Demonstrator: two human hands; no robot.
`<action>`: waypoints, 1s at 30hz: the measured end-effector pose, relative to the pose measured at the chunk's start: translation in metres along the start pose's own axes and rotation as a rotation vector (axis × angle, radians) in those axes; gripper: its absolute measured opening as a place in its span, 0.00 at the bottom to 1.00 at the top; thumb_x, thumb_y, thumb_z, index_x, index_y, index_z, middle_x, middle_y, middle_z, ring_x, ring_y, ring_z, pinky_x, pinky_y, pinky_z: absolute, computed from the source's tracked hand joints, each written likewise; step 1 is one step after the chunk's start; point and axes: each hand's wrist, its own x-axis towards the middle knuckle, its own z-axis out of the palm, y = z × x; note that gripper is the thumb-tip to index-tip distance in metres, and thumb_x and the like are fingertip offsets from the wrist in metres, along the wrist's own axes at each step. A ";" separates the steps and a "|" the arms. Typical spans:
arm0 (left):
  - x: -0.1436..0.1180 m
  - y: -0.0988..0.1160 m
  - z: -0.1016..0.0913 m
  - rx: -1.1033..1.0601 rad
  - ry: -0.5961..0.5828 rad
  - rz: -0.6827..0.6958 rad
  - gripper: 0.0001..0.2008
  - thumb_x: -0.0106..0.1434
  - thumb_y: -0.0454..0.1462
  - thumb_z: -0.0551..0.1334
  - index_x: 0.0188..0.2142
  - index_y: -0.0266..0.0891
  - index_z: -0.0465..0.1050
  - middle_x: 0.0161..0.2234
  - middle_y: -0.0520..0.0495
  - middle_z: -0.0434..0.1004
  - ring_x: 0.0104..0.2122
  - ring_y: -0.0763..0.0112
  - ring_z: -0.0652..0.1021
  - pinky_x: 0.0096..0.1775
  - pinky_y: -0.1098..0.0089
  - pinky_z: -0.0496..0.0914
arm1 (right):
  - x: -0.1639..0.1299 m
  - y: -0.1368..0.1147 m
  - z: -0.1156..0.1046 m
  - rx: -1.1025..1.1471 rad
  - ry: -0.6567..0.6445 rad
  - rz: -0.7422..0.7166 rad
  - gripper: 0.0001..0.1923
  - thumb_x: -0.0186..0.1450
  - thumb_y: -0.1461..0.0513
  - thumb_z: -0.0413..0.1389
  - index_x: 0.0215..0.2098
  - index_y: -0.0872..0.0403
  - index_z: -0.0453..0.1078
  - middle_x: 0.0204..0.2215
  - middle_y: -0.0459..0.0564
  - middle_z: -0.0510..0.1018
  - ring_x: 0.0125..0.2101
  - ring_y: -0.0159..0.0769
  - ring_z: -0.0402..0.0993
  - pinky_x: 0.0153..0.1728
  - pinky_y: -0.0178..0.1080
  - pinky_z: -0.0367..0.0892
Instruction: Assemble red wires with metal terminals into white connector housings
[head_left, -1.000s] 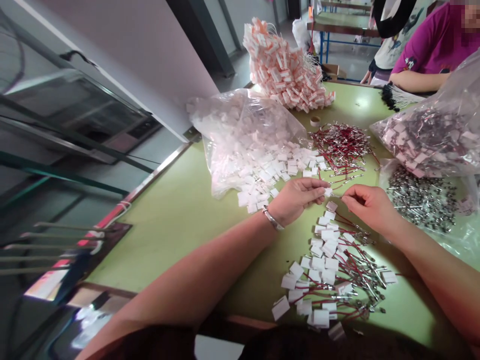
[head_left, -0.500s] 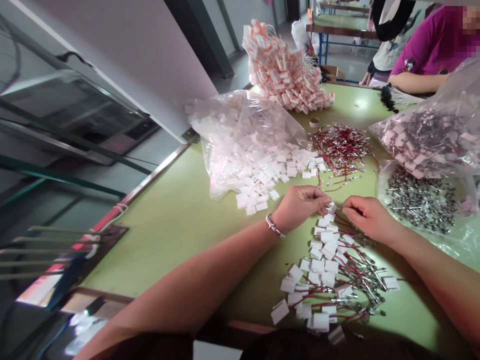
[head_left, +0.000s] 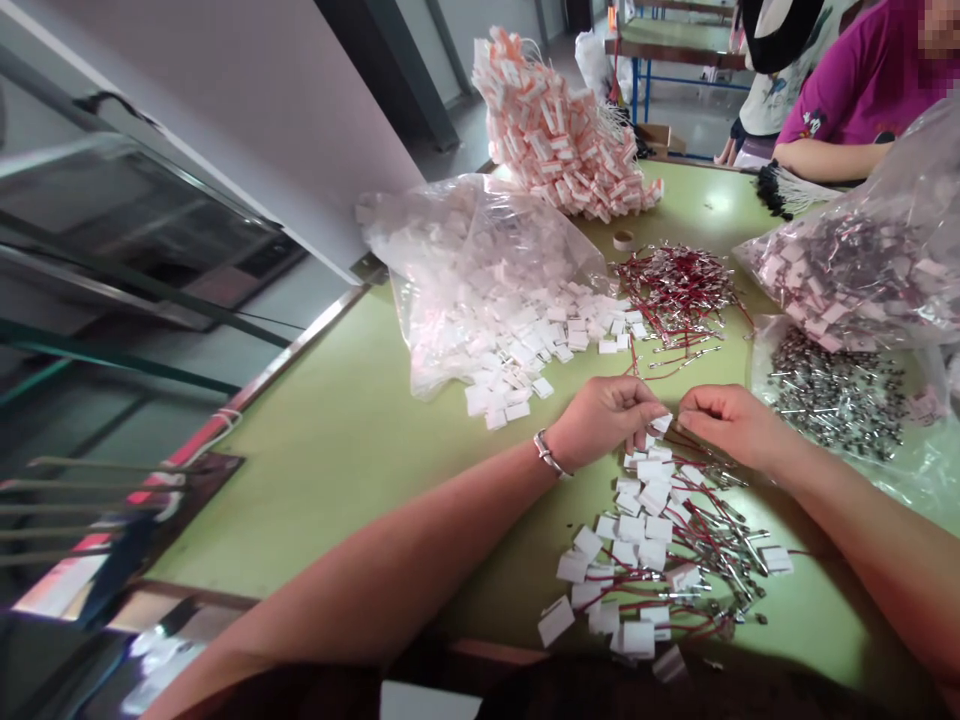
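Observation:
My left hand (head_left: 604, 420) pinches a small white connector housing (head_left: 661, 423) between thumb and fingers. My right hand (head_left: 724, 422) faces it, fingertips closed on a thin red wire that meets the housing; the wire's end is mostly hidden by the fingers. Both hands hover just above a pile of finished white housings with red wires (head_left: 660, 540) on the green table (head_left: 360, 430). A silver bracelet sits on my left wrist.
An open plastic bag spilling white housings (head_left: 487, 280) lies left of centre. Loose red wires (head_left: 675, 290) lie behind my hands. Bags of metal parts (head_left: 840, 390) and assembled pieces (head_left: 862, 270) sit right. A pink-white stack (head_left: 562, 140) stands far back. Another person's arm (head_left: 825, 160) rests at the table's far side.
Both hands have dropped lower and drawn closer together over the finished pile. The housing and wire stay pinched between them.

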 end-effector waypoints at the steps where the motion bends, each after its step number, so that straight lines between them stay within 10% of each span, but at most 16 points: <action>1: 0.000 -0.001 0.001 -0.004 0.010 -0.009 0.12 0.58 0.41 0.64 0.24 0.38 0.67 0.14 0.54 0.70 0.12 0.82 0.69 0.16 0.79 0.62 | 0.001 0.001 0.003 -0.021 0.043 -0.018 0.12 0.62 0.56 0.49 0.23 0.52 0.62 0.17 0.40 0.61 0.19 0.27 0.55 0.21 0.32 0.54; 7: 0.000 -0.003 0.009 -0.019 -0.010 -0.071 0.12 0.60 0.41 0.61 0.24 0.38 0.64 0.15 0.55 0.71 0.12 0.82 0.68 0.16 0.79 0.61 | 0.001 0.008 0.012 -0.343 0.190 -0.168 0.11 0.63 0.58 0.48 0.24 0.52 0.62 0.17 0.41 0.65 0.20 0.29 0.58 0.25 0.34 0.55; 12: 0.002 0.022 -0.027 0.328 -0.170 -0.046 0.13 0.57 0.44 0.63 0.23 0.37 0.70 0.16 0.53 0.71 0.14 0.80 0.69 0.18 0.77 0.62 | -0.007 -0.006 0.001 -0.331 -0.155 -0.171 0.12 0.63 0.59 0.50 0.23 0.53 0.66 0.19 0.42 0.70 0.21 0.28 0.61 0.24 0.33 0.56; 15: 0.006 0.034 -0.069 0.504 0.437 0.127 0.17 0.61 0.44 0.58 0.20 0.36 0.69 0.18 0.52 0.70 0.18 0.80 0.68 0.21 0.76 0.60 | -0.010 -0.016 -0.005 -0.281 -0.342 -0.224 0.09 0.63 0.60 0.52 0.29 0.52 0.72 0.24 0.43 0.75 0.24 0.29 0.67 0.27 0.33 0.60; 17: 0.008 0.035 -0.090 0.580 0.615 0.131 0.17 0.61 0.43 0.59 0.19 0.36 0.68 0.17 0.52 0.69 0.18 0.79 0.66 0.23 0.75 0.60 | -0.005 -0.017 -0.008 -0.322 -0.277 -0.202 0.10 0.64 0.59 0.51 0.32 0.51 0.74 0.27 0.45 0.77 0.26 0.31 0.70 0.29 0.34 0.63; 22: 0.018 0.021 -0.086 0.773 0.409 0.186 0.07 0.60 0.37 0.61 0.29 0.36 0.76 0.27 0.49 0.76 0.28 0.72 0.73 0.33 0.71 0.67 | 0.030 -0.006 -0.009 -0.784 0.106 -0.166 0.11 0.65 0.61 0.51 0.39 0.52 0.74 0.37 0.52 0.77 0.34 0.37 0.72 0.35 0.38 0.64; 30: 0.042 -0.002 -0.045 1.307 0.304 0.231 0.09 0.64 0.34 0.57 0.38 0.33 0.76 0.43 0.37 0.70 0.47 0.56 0.70 0.42 0.63 0.69 | 0.054 -0.001 0.004 -1.099 0.101 -0.112 0.10 0.67 0.60 0.48 0.36 0.55 0.71 0.37 0.54 0.74 0.34 0.39 0.72 0.29 0.38 0.57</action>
